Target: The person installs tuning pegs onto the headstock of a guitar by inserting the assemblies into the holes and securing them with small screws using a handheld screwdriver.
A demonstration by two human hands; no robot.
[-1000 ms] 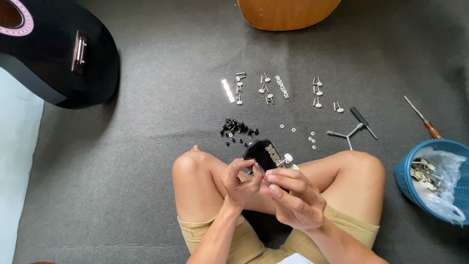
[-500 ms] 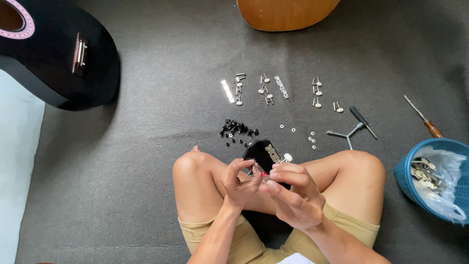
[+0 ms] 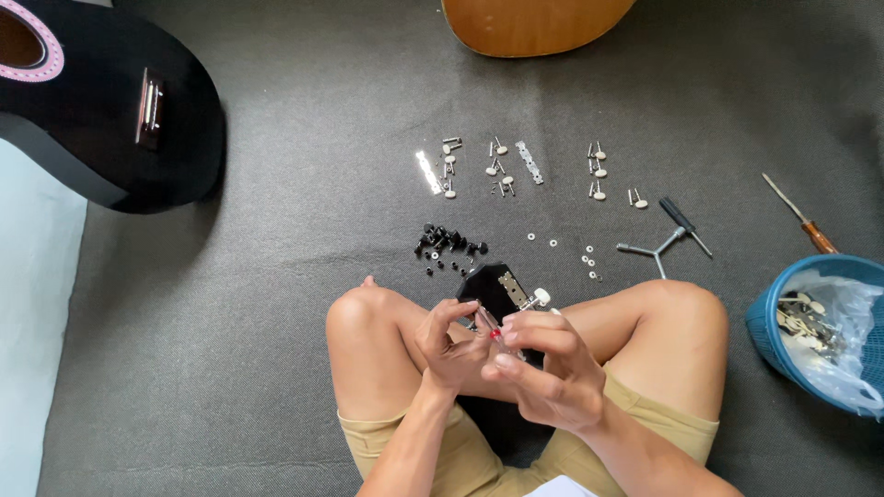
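1. I watched from above as both hands met over the lap, between the crossed knees, with the black headstock point(image 3: 493, 287) poking out just beyond them.
2. My left hand point(image 3: 451, 345) had its grip pressed together, thumb and fingers curled round a small part at the headstock's near edge; what exactly it pinched I could not tell.
3. My right hand point(image 3: 543, 368) lay touching the left, its grip pinched on a slim tool with a red spot point(image 3: 491, 327), the tip pointed at the headstock.
4. A metal tuner plate with a white knob point(image 3: 539, 297) sat on the headstock, just past the right grip.
5. Beyond both grips, on the grey floor point(image 3: 276, 304), lay a heap of small black pegs point(image 3: 447, 244), then further out a row of white-knobbed tuners point(image 3: 516, 170) and loose washers point(image 3: 571, 253).
6. Out past the right grip lay a three-armed wrench point(image 3: 665, 244) and a screwdriver point(image 3: 799, 216), and a blue basket point(image 3: 769, 317) lined with a plastic bag of parts.
7. Far from the left grip rested a black guitar body point(image 3: 101, 110); straight ahead, well apart, a brown guitar body point(image 3: 534, 23).
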